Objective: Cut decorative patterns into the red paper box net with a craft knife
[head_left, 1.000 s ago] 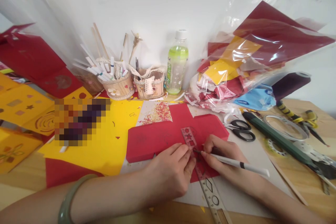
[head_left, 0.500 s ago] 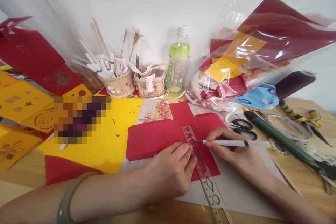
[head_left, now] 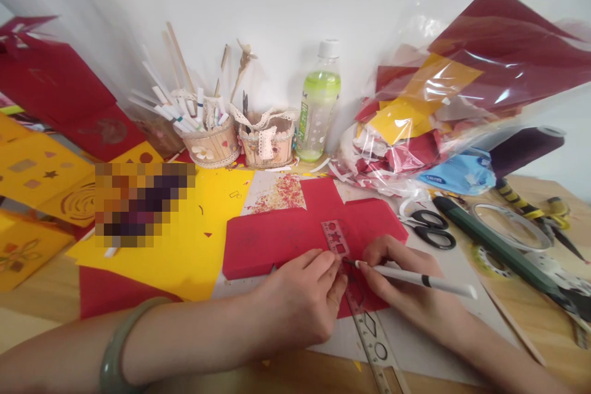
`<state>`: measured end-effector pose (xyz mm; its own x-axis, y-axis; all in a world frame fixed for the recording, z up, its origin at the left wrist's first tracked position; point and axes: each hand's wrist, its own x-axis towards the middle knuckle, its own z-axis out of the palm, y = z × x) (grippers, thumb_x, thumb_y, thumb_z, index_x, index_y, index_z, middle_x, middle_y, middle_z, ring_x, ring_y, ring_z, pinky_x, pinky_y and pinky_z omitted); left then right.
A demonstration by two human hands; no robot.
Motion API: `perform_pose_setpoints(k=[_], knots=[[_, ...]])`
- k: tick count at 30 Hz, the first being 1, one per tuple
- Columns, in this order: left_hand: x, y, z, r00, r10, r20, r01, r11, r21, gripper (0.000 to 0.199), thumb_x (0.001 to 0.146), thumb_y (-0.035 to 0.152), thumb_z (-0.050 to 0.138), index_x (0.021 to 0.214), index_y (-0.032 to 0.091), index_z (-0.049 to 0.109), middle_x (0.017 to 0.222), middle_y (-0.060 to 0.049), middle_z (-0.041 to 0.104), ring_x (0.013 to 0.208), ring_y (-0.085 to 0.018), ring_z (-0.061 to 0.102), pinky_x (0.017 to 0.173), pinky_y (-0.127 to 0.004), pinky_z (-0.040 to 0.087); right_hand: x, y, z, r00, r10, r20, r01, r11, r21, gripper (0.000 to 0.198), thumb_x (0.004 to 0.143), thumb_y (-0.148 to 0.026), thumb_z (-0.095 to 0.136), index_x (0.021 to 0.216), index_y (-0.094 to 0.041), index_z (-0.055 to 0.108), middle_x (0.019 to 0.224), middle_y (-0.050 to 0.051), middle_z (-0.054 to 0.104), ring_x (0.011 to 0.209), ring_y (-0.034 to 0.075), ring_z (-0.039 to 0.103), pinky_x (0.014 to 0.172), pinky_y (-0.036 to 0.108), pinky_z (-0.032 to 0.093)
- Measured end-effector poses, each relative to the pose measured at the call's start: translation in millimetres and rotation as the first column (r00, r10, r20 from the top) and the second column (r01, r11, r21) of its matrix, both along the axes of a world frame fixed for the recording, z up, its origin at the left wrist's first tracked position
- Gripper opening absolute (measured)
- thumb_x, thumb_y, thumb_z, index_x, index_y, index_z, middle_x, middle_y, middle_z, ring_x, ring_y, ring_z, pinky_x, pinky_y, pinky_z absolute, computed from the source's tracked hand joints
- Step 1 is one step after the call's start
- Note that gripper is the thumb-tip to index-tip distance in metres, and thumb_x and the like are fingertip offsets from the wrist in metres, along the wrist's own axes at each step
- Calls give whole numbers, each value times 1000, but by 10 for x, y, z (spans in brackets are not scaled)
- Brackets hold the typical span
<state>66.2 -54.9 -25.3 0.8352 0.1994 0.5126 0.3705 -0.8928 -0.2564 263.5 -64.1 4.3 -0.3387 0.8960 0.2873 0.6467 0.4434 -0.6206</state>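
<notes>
A clear stencil ruler point(head_left: 369, 323) lies slantwise over a cross-shaped piece of red paper point(head_left: 272, 231). My left hand point(head_left: 309, 295) presses the ruler down, its fingers bunched together on the upper half. In my right hand point(head_left: 406, 277) is a white felt-tip pen point(head_left: 401, 273), pinched between thumb and fingers with the dark tip pointing left. That tip meets the ruler just beside my left fingertips; whether it touches the paper I cannot tell. Flaps fold up along the red paper's edges. A white sheet point(head_left: 443, 335) lies beneath it.
Black-handled scissors point(head_left: 431, 228), a green cutter point(head_left: 489, 246) and a tape roll point(head_left: 512, 225) lie to the right. Behind stand pen baskets point(head_left: 212, 144), a drink bottle point(head_left: 318, 108) and a plastic bag of paper point(head_left: 415, 123). Yellow paper point(head_left: 194, 258) spreads at left.
The pen tip has moved down along the ruler and slightly right, and the pen's back end has swung lower. My left hand stays on the ruler. The view has shifted slightly.
</notes>
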Motion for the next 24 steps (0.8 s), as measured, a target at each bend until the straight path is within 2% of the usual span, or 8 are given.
perform_pose_setpoints(k=[3,6,10,13,15,18,22,24], knots=[[4,0,4,1000,-4,4,4,1000,-6,24,77,16,58,94,2,67,95,-18,68,88,-26,64,78,-33,53,11,-13,-7,998,24,51,-26,999,41,16,84,-15,49,70,-23,45,56,-4,55,46,9,50,44,19,42],[8,0,8,1000,-4,21,4,1000,-5,24,77,16,58,94,1,67,94,-18,68,87,-26,64,77,-33,53,24,-23,-32,988,95,122,-114,981,155,18,85,-9,47,72,-22,44,59,-3,53,49,9,48,46,19,40],[10,-4,6,1000,0,32,0,1000,1,21,78,14,57,91,2,67,92,-17,69,84,-25,64,75,-34,54,0,-27,-57,932,195,305,-293,901,320,21,86,-6,45,71,-21,43,57,-2,49,51,12,40,46,23,34],[12,-10,-10,1000,7,10,-7,1000,2,21,77,14,58,92,2,66,92,-17,68,83,-25,63,74,-35,53,-34,-34,-47,887,190,420,-354,865,357,25,87,-6,45,67,-21,42,56,-1,48,52,14,38,48,26,31],[12,-13,-20,1000,10,-14,-10,1000,5,22,76,14,60,92,2,66,94,-18,68,85,-25,63,75,-36,53,-48,-41,-26,890,188,415,-345,873,344,26,86,-5,43,66,-22,40,55,-2,47,52,14,38,48,26,31],[9,-17,-21,999,15,-44,-15,1000,9,22,77,16,59,93,2,65,94,-18,67,86,-24,62,76,-36,52,-50,-52,28,922,186,339,-283,921,266,25,86,-5,41,68,-22,39,56,-3,47,49,12,41,45,24,32],[0,-14,-3,999,16,-44,-16,1000,10,23,76,18,60,92,3,66,93,-18,68,86,-24,62,76,-35,52,-36,-59,98,959,120,257,-148,984,96,22,85,-12,43,67,-23,37,55,-4,48,46,11,46,43,22,36],[0,-11,2,999,15,-30,-14,1000,8,23,75,18,62,91,3,66,93,-18,68,87,-25,62,76,-35,52,-27,-51,112,977,79,200,-75,997,-25,22,84,-15,44,65,-24,37,54,-4,49,45,11,46,43,22,37]])
